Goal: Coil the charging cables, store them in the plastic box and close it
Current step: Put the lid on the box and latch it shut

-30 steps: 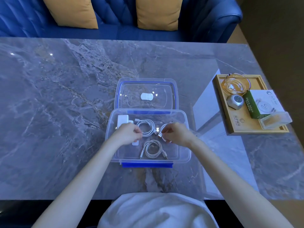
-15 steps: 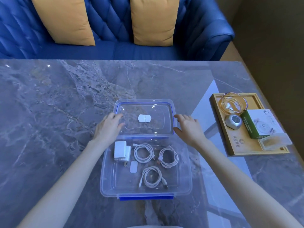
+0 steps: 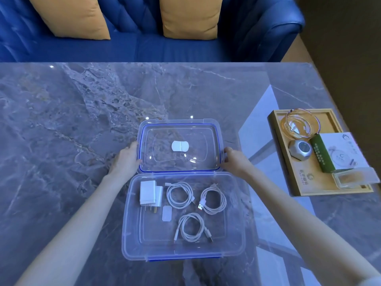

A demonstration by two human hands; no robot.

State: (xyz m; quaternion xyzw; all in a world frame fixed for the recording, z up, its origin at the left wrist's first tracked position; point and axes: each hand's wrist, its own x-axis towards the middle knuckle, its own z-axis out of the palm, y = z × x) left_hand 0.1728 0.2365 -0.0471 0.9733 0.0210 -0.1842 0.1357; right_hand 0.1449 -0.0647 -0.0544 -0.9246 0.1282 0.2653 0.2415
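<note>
A clear plastic box (image 3: 127, 240) stands open on the marble table. Inside lie three coiled white cables: one at the upper middle (image 3: 179, 194), one at the upper right (image 3: 212, 200) and one at the front (image 3: 192, 227). Two white charger plugs (image 3: 150, 194) lie at the box's left. The clear lid (image 3: 179, 146) with a blue seal lies flat on the table just behind the box. My left hand (image 3: 124, 159) grips the lid's left edge and my right hand (image 3: 235, 161) grips its right edge.
A wooden tray (image 3: 305, 176) at the right holds a glass bowl (image 3: 302, 125), a small silver gadget (image 3: 300, 150), a green and white packet (image 3: 338, 153) and a small clear case (image 3: 354, 177). A blue sofa (image 3: 185, 48) with two yellow cushions stands beyond the table's far edge.
Both hands left the cables inside the box and moved back to the lid, now gripping its two side edges. The view shifted upward.
</note>
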